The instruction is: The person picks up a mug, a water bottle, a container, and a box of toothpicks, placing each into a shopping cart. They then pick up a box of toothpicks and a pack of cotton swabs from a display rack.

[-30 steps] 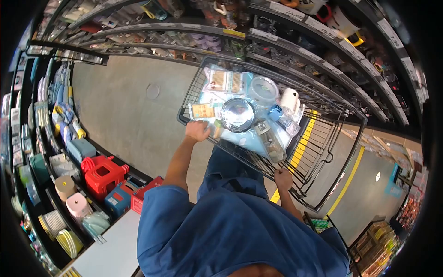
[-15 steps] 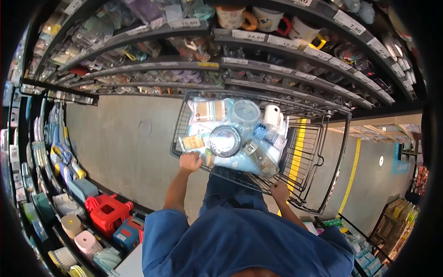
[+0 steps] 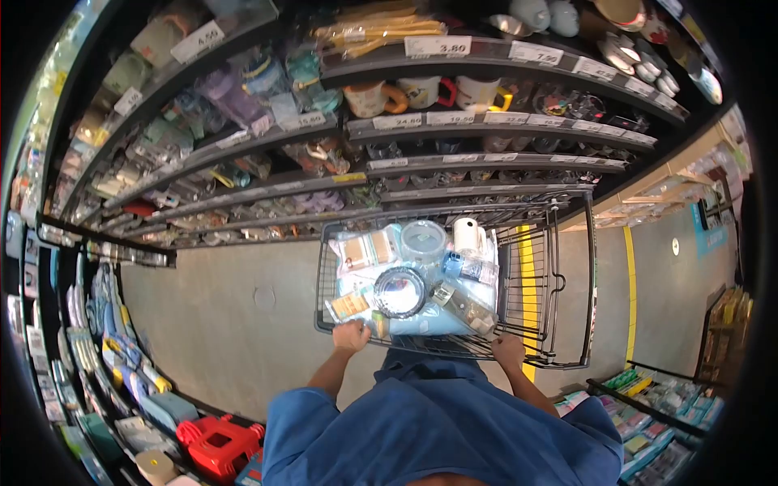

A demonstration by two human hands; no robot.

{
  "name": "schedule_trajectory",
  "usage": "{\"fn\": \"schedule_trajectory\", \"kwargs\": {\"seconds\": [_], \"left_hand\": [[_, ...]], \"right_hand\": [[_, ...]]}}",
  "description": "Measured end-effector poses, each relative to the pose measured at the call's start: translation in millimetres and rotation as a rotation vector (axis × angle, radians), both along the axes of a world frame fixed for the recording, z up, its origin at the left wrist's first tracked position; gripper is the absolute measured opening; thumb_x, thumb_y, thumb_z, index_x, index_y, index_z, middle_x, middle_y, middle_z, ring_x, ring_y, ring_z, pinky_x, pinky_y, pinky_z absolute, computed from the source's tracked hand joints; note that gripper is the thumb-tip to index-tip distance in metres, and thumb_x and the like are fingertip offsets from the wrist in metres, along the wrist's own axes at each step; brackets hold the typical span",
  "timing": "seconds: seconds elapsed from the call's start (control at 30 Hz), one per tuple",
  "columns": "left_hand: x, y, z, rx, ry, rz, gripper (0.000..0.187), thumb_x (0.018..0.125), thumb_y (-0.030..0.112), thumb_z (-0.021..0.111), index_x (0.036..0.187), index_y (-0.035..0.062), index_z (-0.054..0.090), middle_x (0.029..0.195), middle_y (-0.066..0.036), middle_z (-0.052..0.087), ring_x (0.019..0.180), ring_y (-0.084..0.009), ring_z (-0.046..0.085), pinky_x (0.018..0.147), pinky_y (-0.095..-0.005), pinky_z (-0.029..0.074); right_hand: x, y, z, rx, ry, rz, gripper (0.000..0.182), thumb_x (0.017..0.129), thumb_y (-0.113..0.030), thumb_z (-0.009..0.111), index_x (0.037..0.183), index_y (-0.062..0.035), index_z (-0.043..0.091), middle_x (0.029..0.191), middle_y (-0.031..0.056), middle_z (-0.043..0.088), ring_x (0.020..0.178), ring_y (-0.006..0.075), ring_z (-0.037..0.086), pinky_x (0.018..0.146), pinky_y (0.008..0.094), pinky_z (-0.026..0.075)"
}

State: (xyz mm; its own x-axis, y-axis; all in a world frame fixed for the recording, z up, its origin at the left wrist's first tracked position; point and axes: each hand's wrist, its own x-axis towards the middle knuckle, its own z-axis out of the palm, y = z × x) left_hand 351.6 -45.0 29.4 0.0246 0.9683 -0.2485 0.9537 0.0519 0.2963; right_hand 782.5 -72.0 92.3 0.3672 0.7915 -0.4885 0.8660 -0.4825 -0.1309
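My left hand (image 3: 352, 334) is closed on the near left rim of a black wire shopping cart (image 3: 588, 283). Further right along the same near side, my right hand (image 3: 508, 349) is wrapped round the rim. Inside the cart's basket lie a round clear container (image 3: 423, 238), a dark-rimmed round item (image 3: 399, 292), a white mug (image 3: 468, 236), a blue item (image 3: 453, 264) in clear wrap, a transparent pack (image 3: 463, 307), a brown-and-white packet (image 3: 366, 250) and an orange-labelled packet (image 3: 350, 305) near my left hand. They rest on light blue wrapped goods.
Shelves with price labels (image 3: 438, 45) and mugs (image 3: 365, 100) curve across the far side. Stocked shelves with a red case (image 3: 219, 444) line the left. Yellow lines (image 3: 632, 300) cross the grey floor (image 3: 219, 316); a low display (image 3: 656, 421) stands at lower right.
The view has tilted and turned, showing more of the upper shelves. The cart and both hands appear lower and more level in the frame. Both hands keep their hold.
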Motion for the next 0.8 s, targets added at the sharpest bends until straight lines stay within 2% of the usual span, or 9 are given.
{"fn": "schedule_trajectory", "kwargs": {"seconds": [0.23, 0.3, 0.37, 0.5, 0.53, 0.6, 0.63, 0.67, 0.8], "left_hand": [[-1, 6, 8, -0.111, -0.007, -0.002, 0.036, 0.079, 0.043, 0.054, 0.079, 0.0098, 0.067, 0.077, -0.015, 0.068, 0.073, -0.0352, 0.065, 0.066, -0.0475, 0.051], [-4, 8, 16, -0.204, -0.102, 0.017, 0.039, 0.079, 0.046, 0.054, 0.081, 0.0105, 0.069, 0.079, -0.013, 0.068, 0.075, -0.0353, 0.065, 0.069, -0.0473, 0.051], [-7, 24, 17, -0.145, -0.195, 0.064, 0.036, 0.08, 0.043, 0.058, 0.077, 0.0088, 0.069, 0.076, -0.014, 0.067, 0.072, -0.0347, 0.065, 0.066, -0.0446, 0.05], [2, 110, 87, 0.266, -0.511, -0.071, 0.033, 0.083, 0.033, 0.064, 0.071, 0.0023, 0.066, 0.066, -0.016, 0.062, 0.062, -0.0316, 0.062, 0.058, -0.0413, 0.047], [12, 143, 128, 0.395, -0.451, -0.127, 0.03, 0.083, 0.031, 0.065, 0.072, 0.0035, 0.066, 0.066, -0.014, 0.063, 0.061, -0.0307, 0.062, 0.058, -0.0407, 0.047], [30, 209, 206, 0.624, -0.592, -0.278, 0.014, 0.078, 0.017, 0.071, 0.076, 0.0038, 0.065, 0.076, -0.014, 0.064, 0.066, -0.0303, 0.062, 0.061, -0.0411, 0.049], [40, 237, 249, 0.811, -0.563, -0.395, 0.009, 0.078, 0.01, 0.07, 0.08, 0.0033, 0.064, 0.079, -0.013, 0.065, 0.066, -0.0287, 0.061, 0.063, -0.0353, 0.05], [48, 260, 299, 0.914, -0.449, -0.482, 0.013, 0.077, 0.011, 0.071, 0.084, 0.0033, 0.063, 0.085, -0.013, 0.064, 0.076, -0.0288, 0.062, 0.068, -0.0358, 0.05], [71, 325, 433, 1.196, -0.322, -0.556, 0.021, 0.077, 0.013, 0.069, 0.093, 0.0015, 0.062, 0.093, -0.016, 0.063, 0.092, -0.0321, 0.06, 0.081, -0.0404, 0.048]], "right_hand": [[9, -5, -21, -0.003, -0.019, -0.077, 0.023, 0.074, -0.028, 0.062, 0.085, -0.0102, 0.072, 0.08, 0.016, 0.069, 0.077, 0.0348, 0.067, 0.068, 0.0445, 0.054], [18, -9, -30, 0.217, 0.206, -0.058, 0.022, 0.074, -0.027, 0.064, 0.085, -0.0086, 0.071, 0.08, 0.0158, 0.069, 0.076, 0.0353, 0.067, 0.067, 0.0419, 0.053], [32, 6, -37, 0.278, 0.299, -0.078, 0.021, 0.076, -0.024, 0.069, 0.086, -0.0062, 0.07, 0.08, 0.013, 0.07, 0.073, 0.0276, 0.068, 0.066, 0.0368, 0.053], [23, 103, 106, 0.458, 0.738, 0.195, 0.014, 0.079, -0.019, 0.068, 0.083, -0.0047, 0.066, 0.076, 0.0078, 0.067, 0.07, 0.0185, 0.063, 0.067, 0.0322, 0.05], [9, 136, 159, 0.478, 0.708, 0.259, 0.014, 0.081, -0.016, 0.067, 0.076, -0.0038, 0.063, 0.076, 0.0056, 0.066, 0.071, 0.0152, 0.062, 0.066, 0.031, 0.05], [-10, 203, 242, 0.691, 0.628, 0.583, 0.013, 0.077, -0.016, 0.068, 0.077, -0.0042, 0.064, 0.076, 0.0088, 0.064, 0.068, 0.021, 0.061, 0.064, 0.0326, 0.049], [-23, 234, 267, 0.975, 0.614, 0.726, 0.014, 0.077, -0.018, 0.067, 0.08, -0.004, 0.065, 0.078, 0.0108, 0.064, 0.068, 0.0243, 0.062, 0.065, 0.0335, 0.05], [-40, 252, 320, 0.868, 0.573, 0.719, 0.015, 0.079, -0.016, 0.068, 0.087, -0.0021, 0.069, 0.082, 0.0096, 0.067, 0.076, 0.0185, 0.064, 0.069, 0.0314, 0.05], [-85, 357, 390, 1.216, 0.466, 0.809, 0.025, 0.082, -0.019, 0.068, 0.098, -0.0003, 0.067, 0.091, 0.0133, 0.067, 0.08, 0.0234, 0.064, 0.072, 0.0333, 0.05]]}}
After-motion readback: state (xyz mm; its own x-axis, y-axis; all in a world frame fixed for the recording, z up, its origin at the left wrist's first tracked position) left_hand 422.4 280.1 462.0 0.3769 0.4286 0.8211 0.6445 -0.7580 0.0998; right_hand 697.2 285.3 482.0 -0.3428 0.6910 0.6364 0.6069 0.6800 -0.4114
